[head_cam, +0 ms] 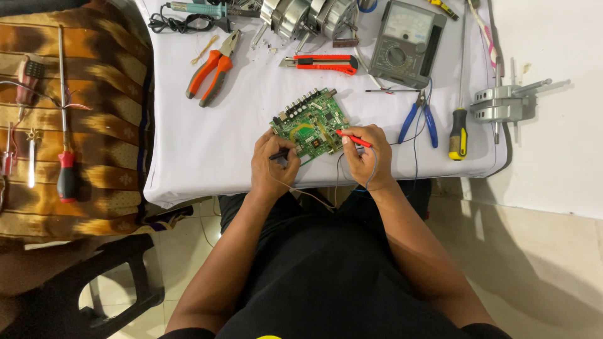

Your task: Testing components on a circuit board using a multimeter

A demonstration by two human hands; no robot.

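A green circuit board (pixel 309 121) lies on the white-covered table (pixel 207 144), near its front edge. My left hand (pixel 274 162) grips a black test probe (pixel 281 154) whose tip touches the board's lower left side. My right hand (pixel 364 154) grips a red test probe (pixel 353 139) with its tip on the board's right side. Thin leads run from both probes down past my wrists. A grey analog multimeter (pixel 407 43) rests at the back of the table beyond the board.
On the table lie orange-handled pliers (pixel 213 69), a red utility knife (pixel 323 63), blue-handled cutters (pixel 419 116), a yellow-and-black screwdriver (pixel 460 129), a soldering iron (pixel 201 9) and metal motor parts (pixel 308 16). A patterned cloth (pixel 94 125) on the left carries a red-handled screwdriver (pixel 65 172).
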